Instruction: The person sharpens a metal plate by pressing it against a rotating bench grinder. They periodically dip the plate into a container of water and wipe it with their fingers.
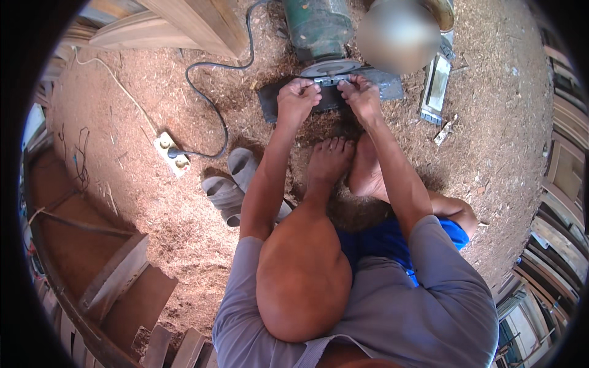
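Between my two hands is a short flat metal blade with slots [331, 80], held level by its ends. My left hand [299, 98] pinches the left end, and my right hand [361, 96] pinches the right end. Just beyond the blade is a round grinding wheel [330, 67] on the front of a green electric motor [318, 27]; whether blade and wheel touch, I cannot tell. Under my hands lies a dark flat sheet [270, 101]. My bare feet [331, 161] rest on the ground close behind it.
A black cable runs from the motor to a white power strip [172, 153] at the left. Grey sandals [224, 193] lie beside my left arm. A long metal-and-white tool [435, 86] is at the right. Wooden boards [184, 24] stand far left; sawdust covers the ground.
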Available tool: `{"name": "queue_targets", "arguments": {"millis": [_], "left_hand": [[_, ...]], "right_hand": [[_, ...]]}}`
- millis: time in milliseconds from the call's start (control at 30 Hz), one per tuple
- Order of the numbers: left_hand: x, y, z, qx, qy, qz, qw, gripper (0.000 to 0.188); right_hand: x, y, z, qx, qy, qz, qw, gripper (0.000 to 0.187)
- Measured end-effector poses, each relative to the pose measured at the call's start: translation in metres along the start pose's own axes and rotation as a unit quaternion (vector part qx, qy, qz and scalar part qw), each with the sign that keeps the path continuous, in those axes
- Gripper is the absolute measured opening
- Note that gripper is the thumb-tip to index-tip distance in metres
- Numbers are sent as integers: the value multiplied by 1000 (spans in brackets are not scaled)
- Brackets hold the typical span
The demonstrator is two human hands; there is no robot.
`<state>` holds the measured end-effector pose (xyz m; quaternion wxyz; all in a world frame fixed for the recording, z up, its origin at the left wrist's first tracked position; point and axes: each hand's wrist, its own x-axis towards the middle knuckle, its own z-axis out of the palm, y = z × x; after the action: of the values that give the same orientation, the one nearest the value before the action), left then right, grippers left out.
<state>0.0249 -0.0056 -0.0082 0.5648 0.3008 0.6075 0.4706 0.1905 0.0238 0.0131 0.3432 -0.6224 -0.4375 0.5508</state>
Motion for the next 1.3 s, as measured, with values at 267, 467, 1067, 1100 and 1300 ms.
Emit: {"name": "queue_targets", "arguments": {"millis": [267,467,1067,1100,1300], "left_hand": [[3,4,2,1,2,-15,1000,13],[5,7,4,2,7,-30,1000,14],[7,7,4,-89,17,-50,995,15],[7,7,5,-101,18,-50,994,14],[6,4,2,-114,18,-37,993,14]], "right_hand": [[4,-6,-1,17,-4,37,999,17],[5,-4,3,21,25,38,999,21],[9,0,15,38,82,68,994,24],[12,5,14,14,82,61,995,24],[11,7,17,16,93,62,994,21]]}}
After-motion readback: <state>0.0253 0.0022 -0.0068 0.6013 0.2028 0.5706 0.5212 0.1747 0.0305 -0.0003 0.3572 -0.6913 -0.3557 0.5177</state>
